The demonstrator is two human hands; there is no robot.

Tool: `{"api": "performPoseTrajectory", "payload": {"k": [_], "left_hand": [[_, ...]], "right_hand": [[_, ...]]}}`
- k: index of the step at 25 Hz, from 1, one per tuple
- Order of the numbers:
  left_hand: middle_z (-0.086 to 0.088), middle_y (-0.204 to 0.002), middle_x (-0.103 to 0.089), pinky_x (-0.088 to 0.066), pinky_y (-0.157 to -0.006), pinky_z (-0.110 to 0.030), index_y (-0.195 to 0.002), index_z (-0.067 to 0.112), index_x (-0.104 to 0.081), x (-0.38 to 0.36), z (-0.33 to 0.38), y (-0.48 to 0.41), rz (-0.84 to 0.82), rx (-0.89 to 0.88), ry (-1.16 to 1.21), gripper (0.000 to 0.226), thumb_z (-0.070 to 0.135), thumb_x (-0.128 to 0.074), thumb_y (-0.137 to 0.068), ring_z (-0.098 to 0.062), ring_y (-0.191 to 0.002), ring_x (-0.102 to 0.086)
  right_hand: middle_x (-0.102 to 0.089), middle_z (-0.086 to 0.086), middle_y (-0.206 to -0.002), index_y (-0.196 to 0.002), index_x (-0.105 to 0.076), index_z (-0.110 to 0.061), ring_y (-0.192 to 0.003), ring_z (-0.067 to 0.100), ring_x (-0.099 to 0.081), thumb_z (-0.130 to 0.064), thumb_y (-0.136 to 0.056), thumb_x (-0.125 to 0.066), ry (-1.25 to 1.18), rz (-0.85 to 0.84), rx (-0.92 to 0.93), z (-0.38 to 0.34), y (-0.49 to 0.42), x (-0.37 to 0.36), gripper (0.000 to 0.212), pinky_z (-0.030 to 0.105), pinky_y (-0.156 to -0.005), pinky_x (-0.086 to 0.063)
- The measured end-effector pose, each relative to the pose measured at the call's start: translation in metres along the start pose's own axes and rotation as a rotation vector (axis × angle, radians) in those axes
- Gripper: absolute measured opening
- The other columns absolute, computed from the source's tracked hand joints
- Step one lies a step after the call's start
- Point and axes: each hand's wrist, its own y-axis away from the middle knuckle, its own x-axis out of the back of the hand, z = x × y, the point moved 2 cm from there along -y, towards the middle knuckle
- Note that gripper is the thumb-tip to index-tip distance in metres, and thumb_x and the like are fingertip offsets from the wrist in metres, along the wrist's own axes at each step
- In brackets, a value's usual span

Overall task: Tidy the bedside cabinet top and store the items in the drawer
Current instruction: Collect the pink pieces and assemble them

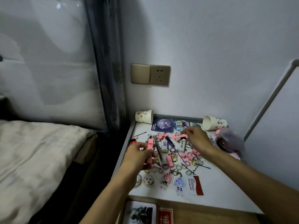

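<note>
The white cabinet top [216,188] is strewn with pink clips, small hair ties, black hairpins and acrylic keychains [179,185]. My left hand [139,156] hovers over the left side and grips several pink clips [150,143] along with a dark pen-like stick. My right hand [196,139] reaches toward the back and pinches another pink clip [178,136] at its tip. A white eraser [164,143] lies between the hands. The open drawer [182,214] shows at the bottom edge with a photo card and a red packet inside.
Two paper cups [144,116] [213,124] lie on their sides at the back corners. Round badges [181,124] and a blue card [161,125] sit by the wall. A blurry purple round object [229,139] rests at the right. A bed [32,151] is on the left.
</note>
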Motion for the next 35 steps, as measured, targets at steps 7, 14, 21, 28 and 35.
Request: {"api": "performPoseTrajectory", "payload": {"k": [7,14,21,28,35], "left_hand": [[-0.008,-0.085,-0.076,-0.048,-0.05,-0.018,-0.117,0.002,-0.062,-0.02,-0.007,0.013,-0.128,-0.02,-0.015,0.022,0.004,-0.056,-0.096,-0.012,-0.058,-0.064],[-0.008,-0.084,-0.076,-0.051,-0.05,-0.02,-0.12,0.005,-0.06,-0.019,-0.008,0.008,-0.128,0.012,0.023,0.033,0.003,-0.067,-0.088,-0.013,-0.058,-0.064],[-0.001,-0.072,-0.074,-0.051,-0.052,-0.024,-0.113,0.005,-0.062,-0.023,-0.014,0.005,-0.122,0.066,0.099,0.023,0.01,-0.066,-0.091,-0.011,-0.055,-0.066],[-0.003,-0.077,-0.071,-0.054,-0.055,-0.026,-0.109,0.004,-0.064,-0.024,-0.019,0.005,-0.116,0.054,0.129,0.019,0.008,-0.066,-0.09,-0.016,-0.061,-0.066],[-0.013,-0.087,-0.064,-0.061,-0.066,-0.046,-0.101,0.003,-0.055,-0.03,-0.024,0.004,-0.135,0.075,0.161,0.019,-0.001,-0.066,-0.087,-0.03,-0.079,-0.072]], "right_hand": [[-0.061,0.021,-0.102,-0.122,-0.052,0.002,-0.09,0.03,-0.063,-0.002,-0.1,-0.046,-0.842,0.046,-0.428,0.032,0.042,0.03,0.023,0.038,-0.081,-0.052],[-0.064,0.012,-0.09,-0.109,-0.057,-0.013,-0.069,0.026,-0.062,-0.016,-0.103,-0.034,0.302,0.026,-0.021,0.044,0.031,0.047,0.024,0.036,-0.06,-0.049],[-0.071,0.001,-0.092,-0.097,-0.068,-0.019,-0.067,0.01,-0.062,-0.025,-0.091,-0.065,0.676,-0.091,0.019,0.052,0.013,0.039,0.009,0.025,-0.053,-0.043],[-0.07,0.006,-0.098,-0.092,-0.071,-0.014,-0.082,0.02,-0.067,-0.025,-0.086,-0.072,0.764,-0.108,0.073,0.062,0.012,0.021,0.013,0.037,-0.074,-0.056],[-0.063,0.01,-0.108,-0.106,-0.057,-0.013,-0.092,0.028,-0.063,-0.02,-0.095,-0.056,0.911,-0.089,0.178,0.071,0.013,0.018,0.013,0.032,-0.062,-0.038]]}}
